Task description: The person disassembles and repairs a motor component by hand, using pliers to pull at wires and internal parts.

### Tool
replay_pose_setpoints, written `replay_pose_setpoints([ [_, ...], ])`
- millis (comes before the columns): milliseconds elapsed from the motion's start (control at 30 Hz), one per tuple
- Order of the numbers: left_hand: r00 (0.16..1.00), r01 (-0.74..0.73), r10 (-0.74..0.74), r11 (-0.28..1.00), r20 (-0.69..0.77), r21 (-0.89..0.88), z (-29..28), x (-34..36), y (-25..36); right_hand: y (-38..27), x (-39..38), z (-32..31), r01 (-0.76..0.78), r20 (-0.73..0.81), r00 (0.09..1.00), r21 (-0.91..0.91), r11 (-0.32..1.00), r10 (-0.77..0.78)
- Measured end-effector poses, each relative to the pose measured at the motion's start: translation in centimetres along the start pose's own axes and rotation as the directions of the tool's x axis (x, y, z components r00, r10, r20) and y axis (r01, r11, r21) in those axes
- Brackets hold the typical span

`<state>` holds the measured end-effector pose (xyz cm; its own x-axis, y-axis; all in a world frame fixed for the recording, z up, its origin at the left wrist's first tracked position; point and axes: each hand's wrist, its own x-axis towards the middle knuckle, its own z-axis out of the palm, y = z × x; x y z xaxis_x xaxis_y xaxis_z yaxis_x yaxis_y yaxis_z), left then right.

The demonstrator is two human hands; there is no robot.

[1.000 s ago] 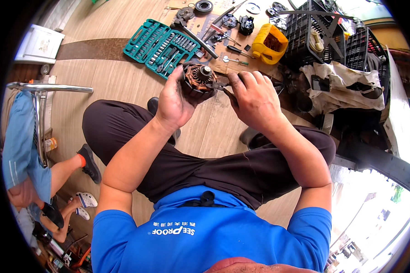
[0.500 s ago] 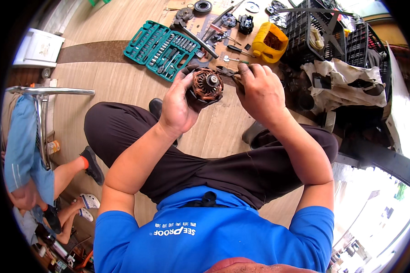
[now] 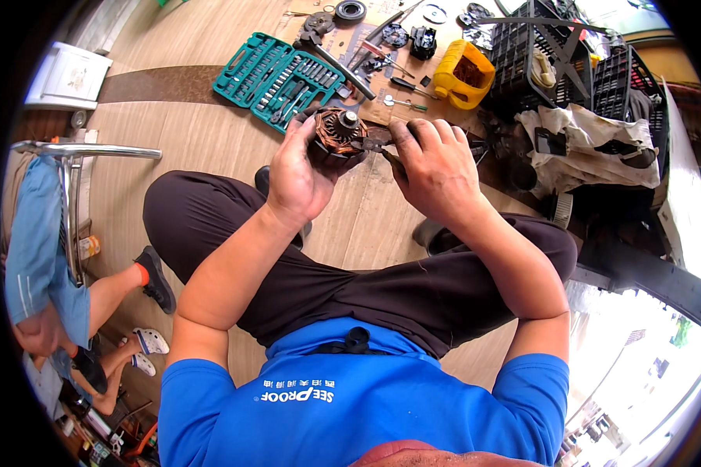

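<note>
My left hand (image 3: 304, 179) is closed round a cylindrical motor part with copper windings (image 3: 335, 136) and a metal shaft end (image 3: 350, 119) pointing up toward me. My right hand (image 3: 436, 163) grips dark pliers (image 3: 371, 145), whose jaws sit against the right side of the windings. Both hands are raised above the space between my bent knees. Some fingertips of the left hand are hidden behind the part.
An open green socket set (image 3: 257, 74), cardboard with tools and parts (image 3: 382, 15), and a cut yellow jug (image 3: 464, 74) lie ahead. Black crates (image 3: 537, 70) and a stained cloth (image 3: 584, 144) are right. People's legs (image 3: 109, 303) and a metal rail (image 3: 109, 153) are left.
The motor part and pliers dipped slightly toward me and apart half a second ago; now both have moved back away from me, the pliers' jaws again against the windings.
</note>
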<state>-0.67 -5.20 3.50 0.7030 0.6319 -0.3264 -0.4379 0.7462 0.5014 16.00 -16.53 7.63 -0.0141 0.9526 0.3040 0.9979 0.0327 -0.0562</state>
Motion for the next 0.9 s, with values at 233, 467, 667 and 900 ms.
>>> replay_pose_setpoints([
  [233,1.000,-0.019,0.019,0.999,0.001,0.050,0.13,-0.11,-0.09,-0.15,-0.17,0.16,0.003,-0.018,1.000,-0.020,1.000,-0.003],
  [467,1.000,-0.019,0.020,0.997,-0.021,0.077,-0.08,-0.17,-0.40,-0.37,-0.48,0.39,0.016,-0.021,1.000,-0.059,0.998,-0.017],
  [667,0.999,0.020,-0.019,0.999,-0.031,0.031,-0.42,0.17,-0.55,-0.35,-0.60,0.70,0.050,-0.039,0.998,-0.125,0.991,-0.055],
  [900,0.999,0.034,-0.031,0.996,-0.036,0.079,-0.55,0.12,-0.54,-0.69,-0.66,0.78,0.062,-0.027,0.997,-0.144,0.988,-0.066],
])
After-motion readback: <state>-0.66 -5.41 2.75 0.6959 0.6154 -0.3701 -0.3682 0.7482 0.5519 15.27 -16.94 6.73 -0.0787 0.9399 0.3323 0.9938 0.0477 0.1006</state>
